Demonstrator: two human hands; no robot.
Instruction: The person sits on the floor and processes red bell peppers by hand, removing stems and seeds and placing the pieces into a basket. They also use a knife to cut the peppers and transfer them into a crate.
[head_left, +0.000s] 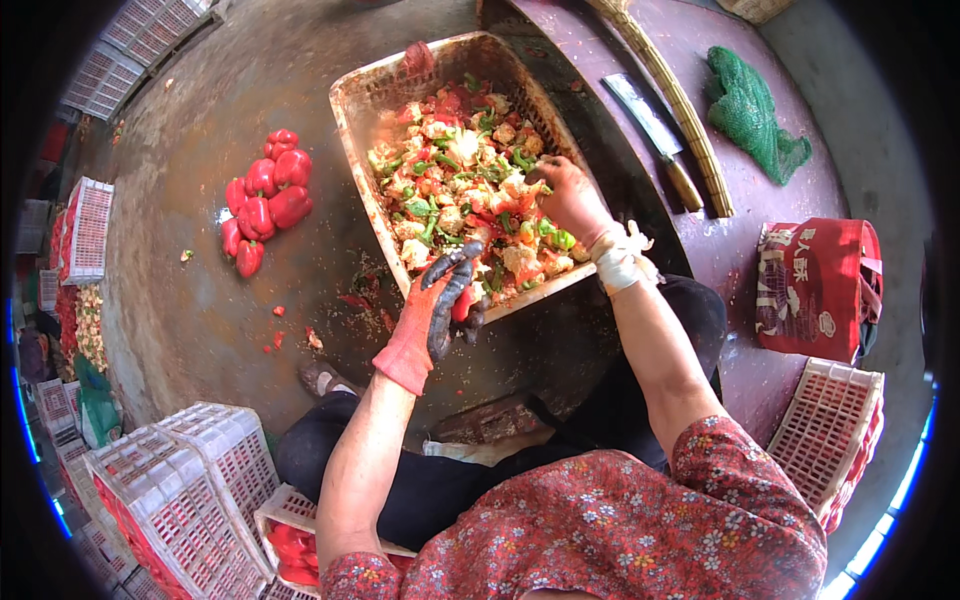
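My left hand (444, 300), in a red glove with a blackened coating, holds a red bell pepper (465, 303) at the near edge of a crate. The fingers cover most of the pepper. Over the crate's right side is my right hand (568, 196), its fingers bent down at the pepper scraps; whether it grips one is hidden. A pale cloth band (624, 259) is wrapped round my right wrist. The stained plastic crate (367, 202) is heaped with seedy pepper cores (465, 148), green stems and red bits.
Several whole red peppers (256, 217) lie piled on the floor to the left. On the purple board at right are a cleaver (649, 124), a bundled-straw rod (679, 105), green netting (750, 116) and a red bag (817, 289). Pepper-filled crates (180, 487) stand lower left, another crate (825, 427) lower right.
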